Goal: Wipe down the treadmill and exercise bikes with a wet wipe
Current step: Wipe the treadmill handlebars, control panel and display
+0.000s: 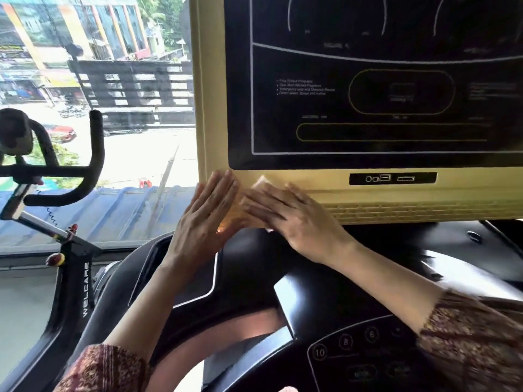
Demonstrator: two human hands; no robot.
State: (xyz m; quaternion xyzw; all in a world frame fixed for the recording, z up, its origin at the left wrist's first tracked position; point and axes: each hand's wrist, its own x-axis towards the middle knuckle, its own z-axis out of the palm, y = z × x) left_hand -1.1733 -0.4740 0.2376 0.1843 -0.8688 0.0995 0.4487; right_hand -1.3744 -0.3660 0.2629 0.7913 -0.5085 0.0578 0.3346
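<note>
Wet wipe (261, 183) under flat R hand (294, 222), L hand (202, 219) beside.

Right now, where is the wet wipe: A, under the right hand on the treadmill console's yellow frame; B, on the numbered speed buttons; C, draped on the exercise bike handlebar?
A: a white corner of the wet wipe shows from under the flat right hand, pressed on the treadmill console, on its yellow frame below the black display.
</note>
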